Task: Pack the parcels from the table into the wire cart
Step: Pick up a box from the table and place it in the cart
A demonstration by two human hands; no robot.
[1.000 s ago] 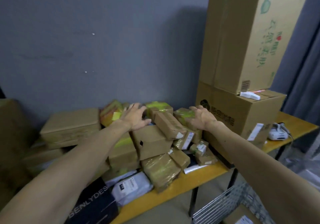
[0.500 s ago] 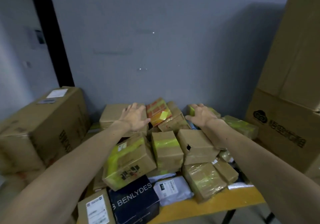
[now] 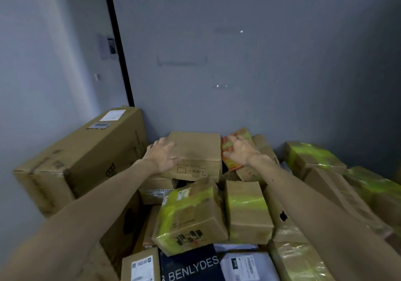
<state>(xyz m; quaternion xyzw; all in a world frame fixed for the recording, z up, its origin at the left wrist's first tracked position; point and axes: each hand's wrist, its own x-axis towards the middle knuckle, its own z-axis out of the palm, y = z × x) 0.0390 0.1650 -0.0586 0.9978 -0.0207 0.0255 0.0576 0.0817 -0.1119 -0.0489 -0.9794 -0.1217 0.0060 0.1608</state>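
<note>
- So, main risk: the flat brown box [image 3: 196, 148] tops a loose heap and overhangs the parcels under it. Pulling it out could drag or tip its neighbours, especially the orange parcel [image 3: 230, 163] leaning just beside its right edge.
- Second risk: neither of the hands has fingers under the box. Lifted by a side squeeze alone, a wide box like this could slip and fall back onto the heap.
- Left hand [image 3: 161, 154]: fingers spread and nearly straight, laid on the box's left top edge, grasping nothing.
- Right hand [image 3: 239, 153]: open with fingers extended, at the box's right side over the orange parcel. Can't tell if it touches the box.
- Box look: plain brown cardboard, flat and wide, scuffed, faint print on the front face.
- Location: back of the heap by the grey wall, right of the big carton [image 3: 82, 157], behind the yellow-taped box [image 3: 191, 213]. Counter hidden under parcels; wire cart not in view.
</note>
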